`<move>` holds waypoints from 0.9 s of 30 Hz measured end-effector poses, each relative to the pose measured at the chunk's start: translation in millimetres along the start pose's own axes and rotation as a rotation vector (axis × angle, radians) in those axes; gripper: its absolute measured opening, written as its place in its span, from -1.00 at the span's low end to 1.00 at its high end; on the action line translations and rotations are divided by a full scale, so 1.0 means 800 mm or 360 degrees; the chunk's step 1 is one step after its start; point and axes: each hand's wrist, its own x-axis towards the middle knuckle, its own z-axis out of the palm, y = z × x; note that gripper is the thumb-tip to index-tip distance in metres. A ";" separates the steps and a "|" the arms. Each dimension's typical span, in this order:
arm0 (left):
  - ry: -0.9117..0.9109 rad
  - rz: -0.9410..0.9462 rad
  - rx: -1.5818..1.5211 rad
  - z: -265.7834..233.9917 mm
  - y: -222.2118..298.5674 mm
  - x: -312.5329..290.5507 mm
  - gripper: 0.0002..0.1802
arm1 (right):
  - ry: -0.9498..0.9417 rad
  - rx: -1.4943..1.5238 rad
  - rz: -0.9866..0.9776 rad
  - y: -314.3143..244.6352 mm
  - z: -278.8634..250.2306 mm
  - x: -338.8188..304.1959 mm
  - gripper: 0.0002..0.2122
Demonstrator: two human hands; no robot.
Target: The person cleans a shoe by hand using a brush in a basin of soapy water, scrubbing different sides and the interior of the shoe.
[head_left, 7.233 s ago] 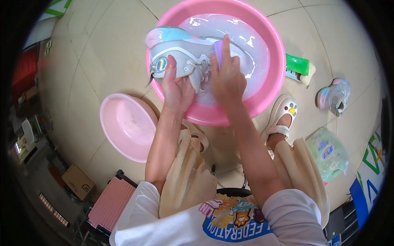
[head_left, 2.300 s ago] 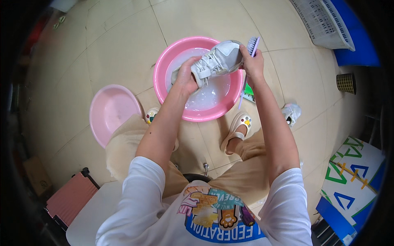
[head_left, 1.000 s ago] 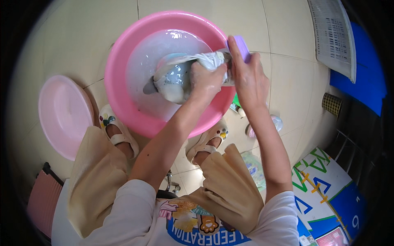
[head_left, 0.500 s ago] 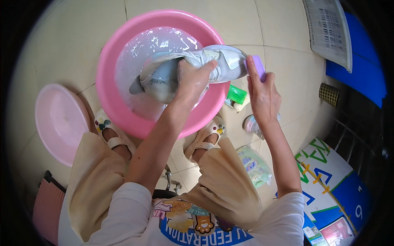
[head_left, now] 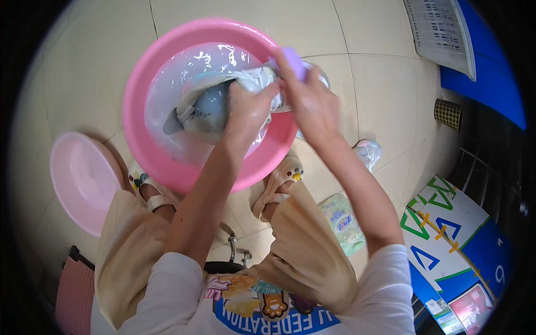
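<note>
A white-and-grey sneaker (head_left: pixel 210 111) lies tilted across the large pink basin (head_left: pixel 137 106), its heel end low in cloudy, sudsy water and its toe sticking out past the right rim. My left hand (head_left: pixel 247 109) grips it at the ankle opening, thumb over the laces. In my right hand (head_left: pixel 312 103), blurred by motion, is a purple scrubbing brush (head_left: pixel 294 64) pressed on the upper near the toe. The brush's bristles are hidden, and my right hand covers part of the sneaker's front.
A smaller pale pink basin (head_left: pixel 84 181) stands at left. Another light-coloured shoe (head_left: pixel 368 153) and a green plastic packet (head_left: pixel 341 220) lie on the tiles at right. Beyond are a white basket (head_left: pixel 441 39), a patterned cylinder (head_left: pixel 448 114) and a blue-and-white box (head_left: pixel 441 223).
My right hand has moved the purple brush leftward from the sneaker's toe tip onto its upper. My right forearm now covers the green bar seen beside the basin. The left hand keeps its grip.
</note>
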 end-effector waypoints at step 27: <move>-0.0059 0.0154 0.0290 -0.006 -0.007 -0.008 -0.65 | -0.0300 0.0225 -0.0077 0.057 -0.044 0.028 -0.60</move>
